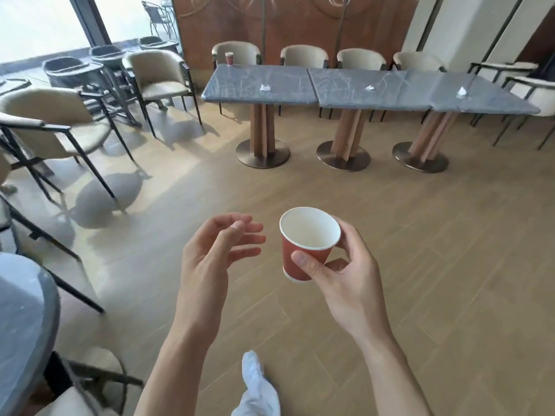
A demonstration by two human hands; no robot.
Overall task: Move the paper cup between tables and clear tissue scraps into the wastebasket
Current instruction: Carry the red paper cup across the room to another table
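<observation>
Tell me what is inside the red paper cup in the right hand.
The red paper cup in the right hand shows only bare white inner wall; it looks empty. The very bottom is hidden by the near rim.

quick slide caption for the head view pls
Right hand carries an empty red paper cup toward three grey tables dotted with tissue scraps; left hand open.

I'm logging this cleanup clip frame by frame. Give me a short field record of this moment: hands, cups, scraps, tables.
right hand: holds the red paper cup by its side, upright, inside looks empty
left hand: open, empty, beside the cup
second cup: on the far corner of the left table
tissue scraps: three, one on each table
tables: three grey-topped, pushed end to end
wastebasket: not in view
</observation>
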